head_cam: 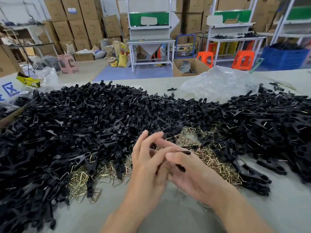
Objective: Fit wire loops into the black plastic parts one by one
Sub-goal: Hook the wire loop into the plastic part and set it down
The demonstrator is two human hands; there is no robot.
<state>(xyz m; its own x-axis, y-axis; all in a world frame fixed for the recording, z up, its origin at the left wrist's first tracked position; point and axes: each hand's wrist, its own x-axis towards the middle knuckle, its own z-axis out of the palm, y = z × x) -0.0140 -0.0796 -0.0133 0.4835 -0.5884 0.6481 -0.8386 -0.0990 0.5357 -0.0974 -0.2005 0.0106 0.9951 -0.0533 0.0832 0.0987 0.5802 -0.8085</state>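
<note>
Since the black plastic part (181, 167) pinched in my right hand (193, 177) looks light, rigid and slick, I'd hold its flat mid-body; left hand (148, 165) grip unclear.

- Hands: two, left hand (148, 167) and right hand (190, 174).
- Black plastic part (181, 167) held in the right hand: one.
- Loose black plastic parts (101, 115): too many to count.
- Wire loops (210, 157): too many to count.
- Orange stools (243, 59): two.
- Pink stool (68, 63): one.
- Blue crate (284, 58): one.
</note>
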